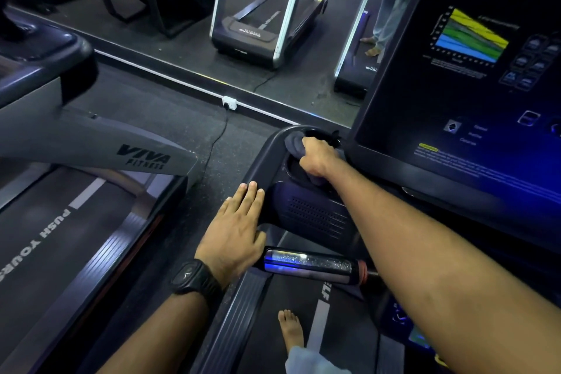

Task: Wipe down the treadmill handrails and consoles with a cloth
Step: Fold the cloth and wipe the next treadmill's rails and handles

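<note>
At far left: neighbour treadmill (91,146), nobody touching it. Next over, left hand (236,231), watch (194,278) on the wrist. Its grip is apart, with fingers straight and flat on the outer rim of the tray (267,158), bracing only and holding nothing. Just below it a chrome handrail bar (309,264) juts in over the belt (349,328), bare.

Cloth (293,143) sits in the tray's cup recess at the console's left corner, bunched under the right hand (317,158). That grip is clamped on it, fingers curled over the wad, knuckles up. Right of that is the screen (455,85), lit and glossy.

Handling, my read:
- **Cloth:** light, soft, no stiffness, conforms to the recess. A loose hold would likely lose it, so keep it wadded in the palm for recesses and spread it flat under the fingers for the screen.
- **Screen:** looks smear-prone, so use light pressure.
- **Bar:** smooth and round, so wrap the cloth around it and slide.

Count:
- 1 cloth
- 2 hands
- 2 treadmills in direct view, more in the mirror (188,48)
- 1 screen
- 1 bar
- 1 bare foot (290,328) on the belt
</note>
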